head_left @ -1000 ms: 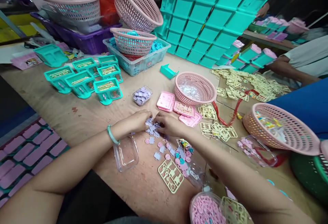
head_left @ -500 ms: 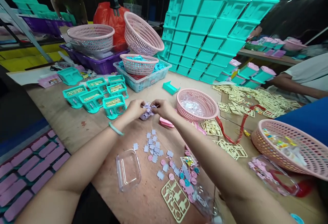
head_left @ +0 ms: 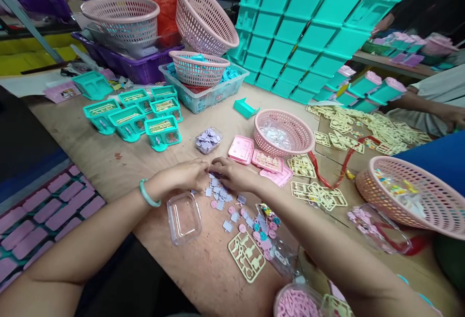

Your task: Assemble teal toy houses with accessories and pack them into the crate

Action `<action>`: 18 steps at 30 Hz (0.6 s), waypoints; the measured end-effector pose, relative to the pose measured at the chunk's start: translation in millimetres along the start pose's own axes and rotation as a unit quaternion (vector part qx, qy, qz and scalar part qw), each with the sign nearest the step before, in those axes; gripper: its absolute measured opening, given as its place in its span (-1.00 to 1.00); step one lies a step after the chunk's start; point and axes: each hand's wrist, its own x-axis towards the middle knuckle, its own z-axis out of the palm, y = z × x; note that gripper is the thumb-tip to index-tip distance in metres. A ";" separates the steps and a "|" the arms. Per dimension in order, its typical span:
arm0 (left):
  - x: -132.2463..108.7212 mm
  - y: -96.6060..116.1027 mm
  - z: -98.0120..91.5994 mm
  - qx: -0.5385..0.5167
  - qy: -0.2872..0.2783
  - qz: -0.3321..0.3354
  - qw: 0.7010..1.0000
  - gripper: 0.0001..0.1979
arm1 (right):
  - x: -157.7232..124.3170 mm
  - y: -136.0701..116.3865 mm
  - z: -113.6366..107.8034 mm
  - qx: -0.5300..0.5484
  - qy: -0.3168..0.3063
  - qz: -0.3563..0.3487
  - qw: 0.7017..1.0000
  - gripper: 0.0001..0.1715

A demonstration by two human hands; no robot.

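My left hand point(head_left: 191, 174) hovers at the upper edge of a loose pile of small flat lavender pieces point(head_left: 220, 194), its fingers pressed together. Beside it, almost touching, my right hand point(head_left: 232, 175) curls its fingers down over the pile. Whatever lies between the fingertips is hidden. Just beyond the hands stands a small clear box point(head_left: 208, 148) filled with lavender parts. A second clear tray point(head_left: 184, 218) lies below my left wrist. Pink and teal round pieces point(head_left: 263, 235) and a cream sprue frame of small parts point(head_left: 247, 257) lie nearer to me.
Teal boxes with cream parts point(head_left: 127, 121) stand left. A pink basket of clear bags point(head_left: 284, 133) and pink trays point(head_left: 241, 149) sit right of the hands. Stacked teal boxes point(head_left: 290, 41) rise behind. Cream sprues point(head_left: 378, 123) spread near another person's arm point(head_left: 432, 109).
Both hands have left the small clear box of lavender parts and come back toward me, down to the loose lavender pile. The box now stands by itself. The view has tilted downward.
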 end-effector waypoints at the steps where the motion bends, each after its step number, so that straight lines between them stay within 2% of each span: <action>1: 0.1 2.5 5.2 0.008 0.001 -0.002 1.000 -0.35 | -2.2 0.2 2.5 -0.007 -0.012 -0.009 1.000 -0.33; 3: 3.9 7.3 13.2 0.001 0.015 -0.022 1.000 -0.39 | -5.5 0.1 1.5 -0.011 -0.038 -0.011 0.999 -0.28; 6: 14.3 12.7 19.7 -0.041 0.051 -0.049 0.997 -0.61 | -10.9 -3.7 -4.1 -0.023 -0.045 0.020 0.999 -0.28; 9: 24.5 15.8 22.8 -0.076 0.068 -0.047 0.994 -0.78 | -15.0 -12.2 -3.3 -0.032 -0.003 0.070 0.997 -0.52; 12: 31.7 16.9 27.9 -0.124 0.091 -0.040 0.987 -0.83 | -15.5 -19.9 4.5 -0.030 0.050 0.120 0.991 -0.70; 15: 38.7 16.2 36.1 -0.189 0.116 -0.042 0.974 -0.85 | -12.4 -18.1 13.3 0.010 0.089 0.145 0.985 -0.73; 18: 47.3 14.6 35.9 -0.250 0.149 -0.052 0.955 -0.87 | -0.7 -7.3 12.9 0.088 0.126 0.135 0.979 -0.74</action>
